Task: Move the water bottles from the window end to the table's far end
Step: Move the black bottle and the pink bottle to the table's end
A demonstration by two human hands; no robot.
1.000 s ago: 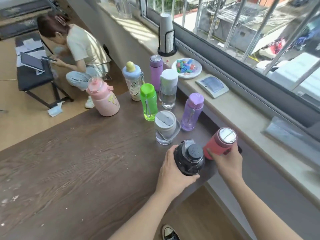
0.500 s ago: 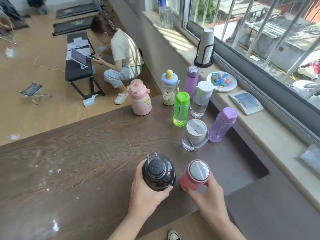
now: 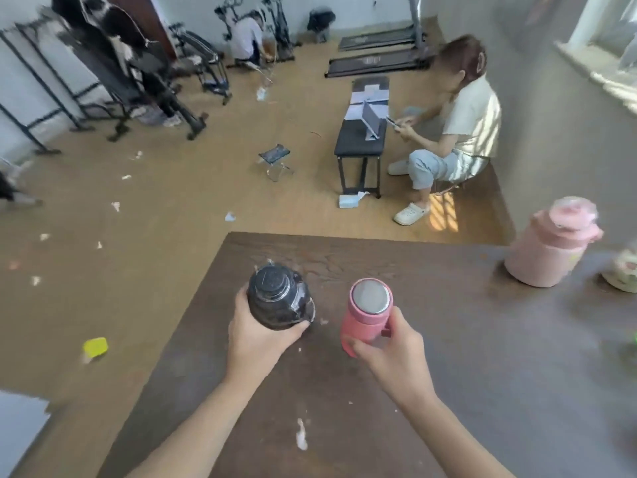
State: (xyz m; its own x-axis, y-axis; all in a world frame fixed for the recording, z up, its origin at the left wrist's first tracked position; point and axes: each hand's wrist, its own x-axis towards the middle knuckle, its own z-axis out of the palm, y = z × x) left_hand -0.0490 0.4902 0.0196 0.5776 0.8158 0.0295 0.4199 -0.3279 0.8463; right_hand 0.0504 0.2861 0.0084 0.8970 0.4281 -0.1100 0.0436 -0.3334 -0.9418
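Both bottles have travelled from the window edge toward the desk (image 3: 482, 357) far corner: left hand (image 3: 256, 334) grips the round black plastic bottle (image 3: 277, 298), right hand (image 3: 389, 350) grips the pink steel-capped flask (image 3: 367, 313). Carrying step; setting them down upright likely comes next.

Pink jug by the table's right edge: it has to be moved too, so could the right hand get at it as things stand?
Probably not yet: the right hand is closed on the red bottle. The tabletop toward the pink jug looks bare.
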